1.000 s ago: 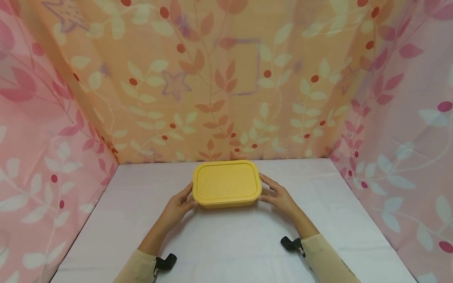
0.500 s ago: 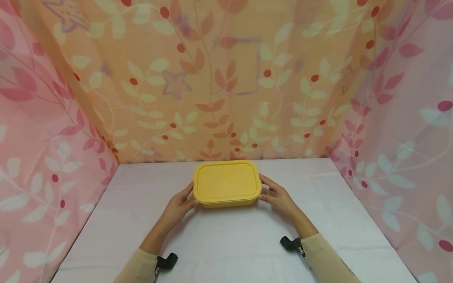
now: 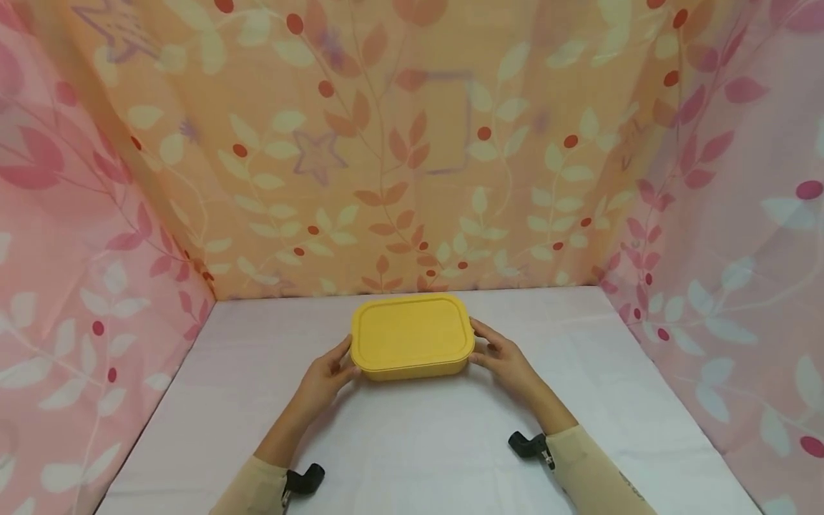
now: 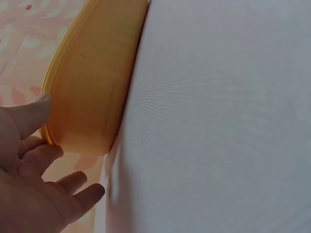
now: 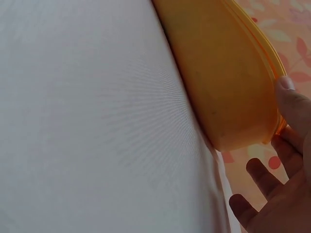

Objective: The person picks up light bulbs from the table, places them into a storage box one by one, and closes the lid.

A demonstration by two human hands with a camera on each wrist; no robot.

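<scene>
A yellow lidded food container (image 3: 413, 335) rests on the white-covered table, near its back edge, with its lid on. At its left end my left hand (image 3: 324, 379) holds the rim of the lid with thumb and fingers. The other end is held by my right hand (image 3: 508, 361) in the same way. In the left wrist view, the thumb of the left hand (image 4: 36, 179) touches the lid rim and the lower fingers are spread off the container's wall (image 4: 92, 87). The right wrist view has the right hand (image 5: 286, 184) at the rim likewise, lower fingers apart from the wall.
A patterned orange curtain (image 3: 386, 179) hangs behind the white table (image 3: 412, 450). Pink leaf-print curtains stand at the left (image 3: 58, 322) and right (image 3: 747, 286) sides. A black device (image 3: 305, 479) sits at the left wrist, another black device (image 3: 528, 444) at the right.
</scene>
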